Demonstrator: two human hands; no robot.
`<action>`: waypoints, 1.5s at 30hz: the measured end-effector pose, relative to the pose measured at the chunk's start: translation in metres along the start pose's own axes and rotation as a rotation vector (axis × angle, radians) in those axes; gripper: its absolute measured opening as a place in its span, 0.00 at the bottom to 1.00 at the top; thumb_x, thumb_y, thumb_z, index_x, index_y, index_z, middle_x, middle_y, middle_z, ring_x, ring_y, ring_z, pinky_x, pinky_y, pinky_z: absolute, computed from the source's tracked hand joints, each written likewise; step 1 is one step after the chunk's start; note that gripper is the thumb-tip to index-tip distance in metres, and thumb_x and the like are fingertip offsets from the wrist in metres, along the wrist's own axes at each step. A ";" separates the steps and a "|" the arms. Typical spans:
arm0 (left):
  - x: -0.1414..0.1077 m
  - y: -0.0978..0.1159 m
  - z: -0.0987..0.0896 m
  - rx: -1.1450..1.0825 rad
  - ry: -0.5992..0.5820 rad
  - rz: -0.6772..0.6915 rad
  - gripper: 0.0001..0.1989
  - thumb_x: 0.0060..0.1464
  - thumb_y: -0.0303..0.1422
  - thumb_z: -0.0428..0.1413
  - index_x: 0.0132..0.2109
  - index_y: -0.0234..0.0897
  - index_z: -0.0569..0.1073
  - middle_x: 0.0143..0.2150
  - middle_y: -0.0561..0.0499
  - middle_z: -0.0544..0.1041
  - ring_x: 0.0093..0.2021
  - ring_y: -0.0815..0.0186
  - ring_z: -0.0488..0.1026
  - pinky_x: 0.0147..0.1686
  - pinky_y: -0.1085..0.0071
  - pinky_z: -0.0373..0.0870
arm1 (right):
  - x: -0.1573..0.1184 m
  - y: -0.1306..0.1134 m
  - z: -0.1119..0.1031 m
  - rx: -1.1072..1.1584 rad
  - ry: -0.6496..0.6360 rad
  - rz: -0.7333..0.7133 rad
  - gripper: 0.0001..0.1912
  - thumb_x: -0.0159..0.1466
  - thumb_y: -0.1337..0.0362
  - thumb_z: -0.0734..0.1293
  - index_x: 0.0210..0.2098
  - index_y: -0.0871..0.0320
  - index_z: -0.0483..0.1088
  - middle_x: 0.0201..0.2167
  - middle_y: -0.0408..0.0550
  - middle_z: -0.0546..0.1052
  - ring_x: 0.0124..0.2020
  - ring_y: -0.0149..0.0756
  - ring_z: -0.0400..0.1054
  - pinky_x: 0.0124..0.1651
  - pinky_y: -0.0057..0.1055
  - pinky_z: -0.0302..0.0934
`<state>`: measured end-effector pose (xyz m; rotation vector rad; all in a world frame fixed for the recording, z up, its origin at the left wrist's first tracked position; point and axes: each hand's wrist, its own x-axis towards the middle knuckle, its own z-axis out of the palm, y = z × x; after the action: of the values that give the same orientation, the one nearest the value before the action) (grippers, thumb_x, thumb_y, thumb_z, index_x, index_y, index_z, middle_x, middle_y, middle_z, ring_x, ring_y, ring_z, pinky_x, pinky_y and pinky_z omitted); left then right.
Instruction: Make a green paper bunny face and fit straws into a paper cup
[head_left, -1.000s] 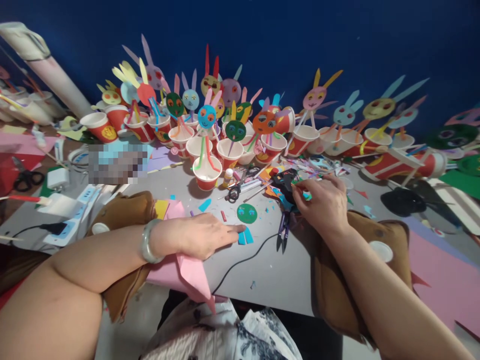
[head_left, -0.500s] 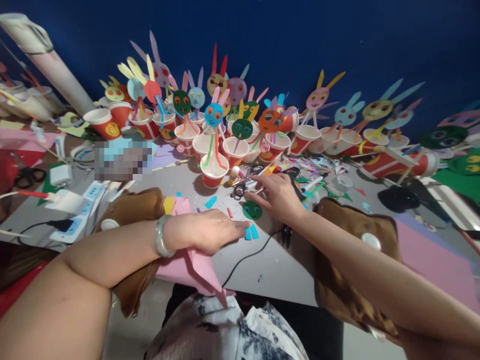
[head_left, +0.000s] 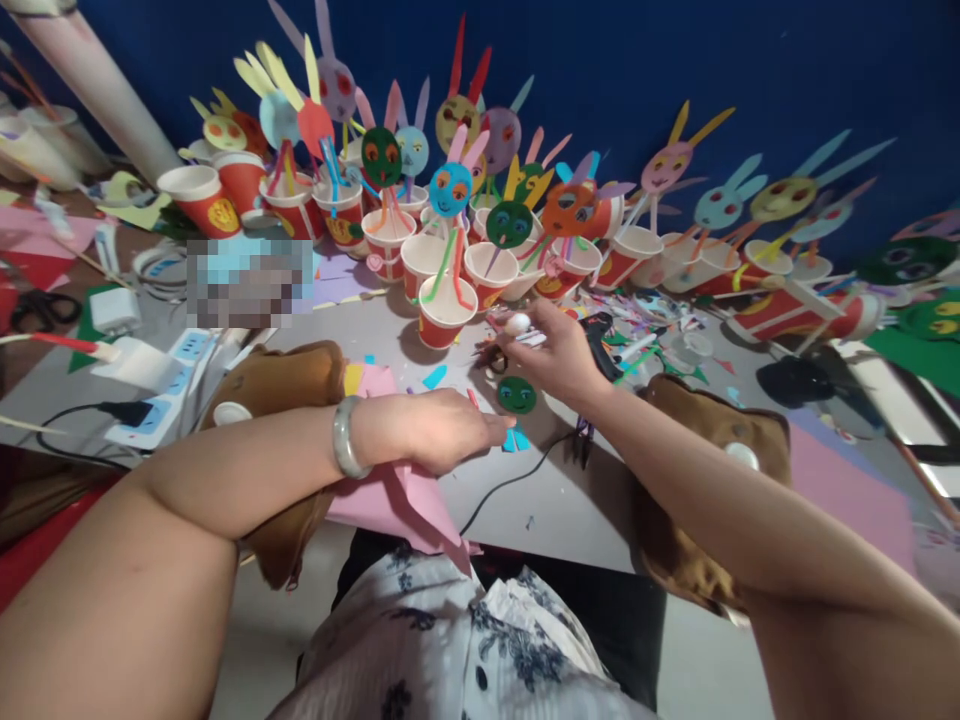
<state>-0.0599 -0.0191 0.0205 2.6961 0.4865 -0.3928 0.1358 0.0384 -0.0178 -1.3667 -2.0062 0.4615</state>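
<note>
My right hand (head_left: 559,355) is closed on a small glue stick (head_left: 517,323), its round white end showing at the fingertips; the rest is largely hidden. Below that hand lies a green paper face (head_left: 516,394) with drawn eyes and mouth. Small blue paper pieces (head_left: 515,440) sit just under the face. My left hand (head_left: 450,430) rests low over the table, its index finger stretched to the edge of the blue pieces. Scissors (head_left: 493,360) lie partly hidden beside my right hand. A pink paper sheet (head_left: 397,505) is under my left wrist.
Paper cups (head_left: 445,312) with rabbit-faced figures line the back. Scraps (head_left: 675,335) and a black glue gun (head_left: 600,345) lie right of my hand. Brown pouches (head_left: 289,385) flank both forearms. A power strip (head_left: 161,395) is at left; a black cord (head_left: 502,487) crosses the front.
My right hand has picked up the glue stick that stood beside the cups and lifted it near the scissors. My left hand stays by the blue pieces. The view has shifted slightly.
</note>
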 end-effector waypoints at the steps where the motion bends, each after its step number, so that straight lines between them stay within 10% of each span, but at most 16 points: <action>1: 0.001 0.000 0.001 -0.014 -0.001 -0.003 0.32 0.53 0.18 0.51 0.65 0.34 0.62 0.58 0.40 0.76 0.47 0.57 0.77 0.38 0.66 0.68 | -0.009 -0.003 -0.009 0.052 0.007 -0.009 0.07 0.60 0.59 0.68 0.34 0.56 0.69 0.34 0.46 0.79 0.35 0.38 0.72 0.38 0.33 0.65; 13: 0.004 -0.011 0.017 -0.213 0.127 0.055 0.24 0.57 0.27 0.55 0.60 0.41 0.65 0.54 0.46 0.78 0.45 0.61 0.76 0.43 0.69 0.69 | -0.103 0.005 -0.048 0.002 -0.124 -0.177 0.11 0.68 0.60 0.65 0.49 0.49 0.72 0.39 0.46 0.82 0.36 0.39 0.78 0.37 0.34 0.71; 32: 0.012 -0.011 0.029 -0.128 0.016 -0.040 0.36 0.55 0.18 0.46 0.68 0.48 0.59 0.72 0.52 0.62 0.45 0.61 0.75 0.34 0.64 0.63 | -0.114 0.009 -0.029 0.093 -0.167 -0.382 0.20 0.58 0.71 0.72 0.48 0.49 0.69 0.30 0.44 0.77 0.31 0.38 0.72 0.38 0.38 0.69; 45: 0.008 -0.011 0.040 0.130 0.202 0.018 0.27 0.60 0.23 0.49 0.64 0.45 0.64 0.68 0.49 0.68 0.40 0.66 0.77 0.27 0.68 0.64 | -0.110 0.009 -0.024 0.062 -0.225 -0.437 0.13 0.63 0.70 0.69 0.46 0.55 0.68 0.31 0.45 0.77 0.33 0.37 0.71 0.41 0.37 0.66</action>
<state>-0.0652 -0.0234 -0.0215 2.8796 0.5079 -0.1521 0.1850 -0.0612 -0.0410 -0.8300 -2.3706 0.4841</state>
